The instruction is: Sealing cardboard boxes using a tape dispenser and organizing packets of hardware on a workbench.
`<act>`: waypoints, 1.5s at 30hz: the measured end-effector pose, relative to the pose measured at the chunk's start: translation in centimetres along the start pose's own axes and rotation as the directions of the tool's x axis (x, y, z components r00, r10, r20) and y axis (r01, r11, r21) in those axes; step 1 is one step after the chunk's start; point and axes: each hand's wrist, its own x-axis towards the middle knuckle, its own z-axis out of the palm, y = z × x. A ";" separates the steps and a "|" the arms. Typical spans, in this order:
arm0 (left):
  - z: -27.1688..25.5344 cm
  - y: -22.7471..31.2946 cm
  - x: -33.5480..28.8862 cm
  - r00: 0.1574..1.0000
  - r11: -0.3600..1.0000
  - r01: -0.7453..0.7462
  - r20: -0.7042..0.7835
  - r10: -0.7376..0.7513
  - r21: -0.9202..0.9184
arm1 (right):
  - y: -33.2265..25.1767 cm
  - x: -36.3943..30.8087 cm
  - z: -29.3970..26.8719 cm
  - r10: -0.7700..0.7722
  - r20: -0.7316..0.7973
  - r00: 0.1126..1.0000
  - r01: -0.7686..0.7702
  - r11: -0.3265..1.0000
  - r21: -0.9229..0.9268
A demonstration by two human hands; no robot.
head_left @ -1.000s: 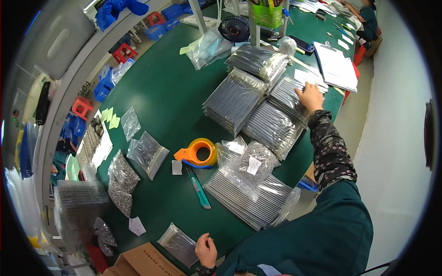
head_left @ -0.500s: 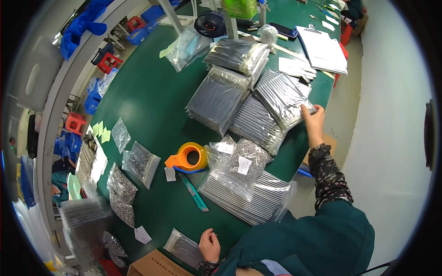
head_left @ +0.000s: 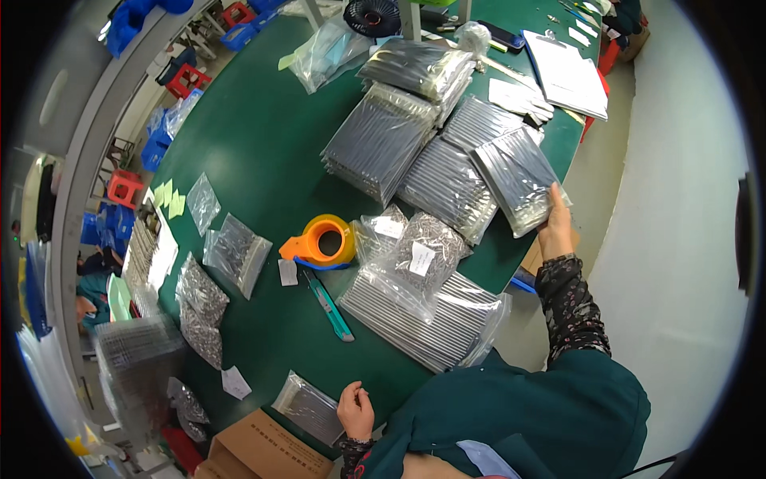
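My right hand [head_left: 558, 227] grips the near right corner of a see-through plastic bag of thin grey rods [head_left: 520, 180], lifted tilted over the other bags. Under and beside it lie more flat bags of rods [head_left: 448, 190]. To their left rises a stack of rod bags [head_left: 377, 142]. My left hand [head_left: 356, 411] is loosely curled at the near edge of the table, with nothing seen in it. Beside it lies a small bag of thin rods [head_left: 308, 407]. Bags of small metal parts [head_left: 431, 243] rest on a wide bag of rods [head_left: 427, 315].
An orange tape dispenser [head_left: 299, 248] and a teal utility knife [head_left: 329, 307] lie mid-table. More bags of metal parts [head_left: 201, 307] are at the left. A cardboard box [head_left: 263, 451] stands at the near edge. A clipboard [head_left: 562, 76] and white glove [head_left: 519, 100] lie far right.
My right hand has lifted the bag of rods and brought it rightward and nearer, uncovering more of the bag beneath. The left hand stays curled near the table edge. The whole view has shifted slightly.
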 end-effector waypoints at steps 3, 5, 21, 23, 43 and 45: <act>0.4 0.3 -0.2 0.994 0.994 -0.103 -0.030 0.104 0.040 | 1.0 0.3 0.0 0.116 -0.076 0.990 -0.112 0.992 0.056; 0.3 2.0 0.8 0.991 0.992 -0.127 -0.045 0.126 -0.001 | -0.4 -2.6 -0.4 -0.108 0.064 0.992 0.122 0.943 -0.308; 3.1 -0.4 9.6 0.977 0.939 -0.207 0.002 0.215 0.275 | -16.2 -17.6 10.1 -0.124 0.909 0.398 0.851 -0.319 -0.416; 2.4 -0.4 10.8 0.965 0.958 -0.231 -0.088 0.249 0.173 | -15.7 -21.5 11.5 -0.022 0.945 0.327 0.915 -0.244 -0.322; -2.8 -7.0 -11.3 0.804 0.954 0.184 -0.522 -0.285 -0.238 | 22.0 -36.1 18.3 0.909 0.161 -0.385 0.911 0.347 0.224; -2.8 -7.1 -10.4 0.811 0.956 0.146 -0.523 -0.263 -0.254 | 22.2 -36.4 17.7 0.917 0.163 -0.364 0.914 0.318 0.250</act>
